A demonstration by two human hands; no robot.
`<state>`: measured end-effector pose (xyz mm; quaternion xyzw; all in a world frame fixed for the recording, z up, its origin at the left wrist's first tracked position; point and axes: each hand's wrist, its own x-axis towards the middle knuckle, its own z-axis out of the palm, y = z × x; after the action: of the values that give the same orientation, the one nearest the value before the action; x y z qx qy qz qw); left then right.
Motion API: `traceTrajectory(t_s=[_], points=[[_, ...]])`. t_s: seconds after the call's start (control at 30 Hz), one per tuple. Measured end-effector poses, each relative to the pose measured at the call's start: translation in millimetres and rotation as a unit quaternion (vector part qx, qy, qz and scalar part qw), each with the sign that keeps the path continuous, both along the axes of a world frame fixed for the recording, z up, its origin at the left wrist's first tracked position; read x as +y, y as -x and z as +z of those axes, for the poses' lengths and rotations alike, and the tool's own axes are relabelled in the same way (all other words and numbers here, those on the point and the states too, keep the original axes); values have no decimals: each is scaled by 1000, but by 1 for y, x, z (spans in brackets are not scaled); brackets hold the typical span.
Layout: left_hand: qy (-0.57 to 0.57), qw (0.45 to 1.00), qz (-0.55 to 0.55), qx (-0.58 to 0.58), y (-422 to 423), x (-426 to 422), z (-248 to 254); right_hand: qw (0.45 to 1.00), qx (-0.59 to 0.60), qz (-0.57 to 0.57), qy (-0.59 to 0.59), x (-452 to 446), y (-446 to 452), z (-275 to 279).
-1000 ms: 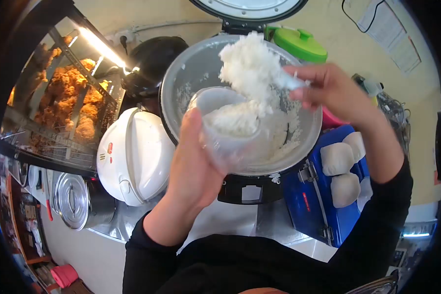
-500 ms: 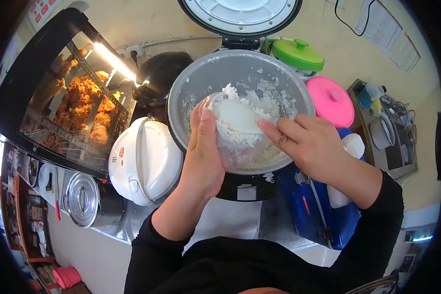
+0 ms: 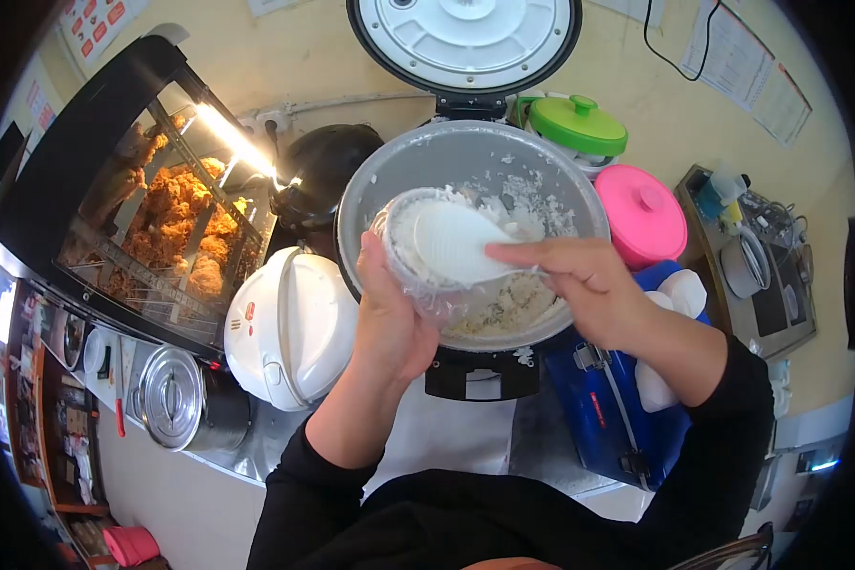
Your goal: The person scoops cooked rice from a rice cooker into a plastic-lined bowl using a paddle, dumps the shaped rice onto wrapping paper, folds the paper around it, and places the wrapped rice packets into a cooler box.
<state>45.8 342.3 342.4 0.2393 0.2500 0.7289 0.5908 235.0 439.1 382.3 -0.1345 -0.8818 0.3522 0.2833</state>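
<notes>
My left hand (image 3: 389, 328) is closed around a small round bowl (image 3: 396, 249) wrapped in clear plastic, with white rice in it. My right hand (image 3: 594, 285) grips the handle of a white rice paddle (image 3: 458, 242). The paddle's blade lies flat over the rice in the bowl and covers much of it. Both hands are above the open rice cooker pot (image 3: 380, 176). Loose rice (image 3: 532, 204) clings to the pot's far wall and lies in its bottom.
The cooker's lid (image 3: 465, 47) stands raised behind. To the left are a white rice cooker (image 3: 318, 328), a lit cabinet of fried chicken (image 3: 176, 214) and a steel pot (image 3: 171, 394). A pink lidded container (image 3: 641, 223), a green lid (image 3: 579, 123) and a blue cooler box (image 3: 603, 408) stand right.
The paddle has turned flatter over the bowl, and the rice heaped above the rim now looks level. My right hand's fingers have shifted along the handle. The view has tilted slightly.
</notes>
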Motion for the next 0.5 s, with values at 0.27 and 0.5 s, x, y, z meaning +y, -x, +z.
traceTrajectory(t_s=[0.27,0.5], points=[[-22,994,67,82,-2,8,1,986,-141,-46,-70,-11,11,18],[-13,998,61,33,10,1,4,954,-54,-44,291,6,2,55]])
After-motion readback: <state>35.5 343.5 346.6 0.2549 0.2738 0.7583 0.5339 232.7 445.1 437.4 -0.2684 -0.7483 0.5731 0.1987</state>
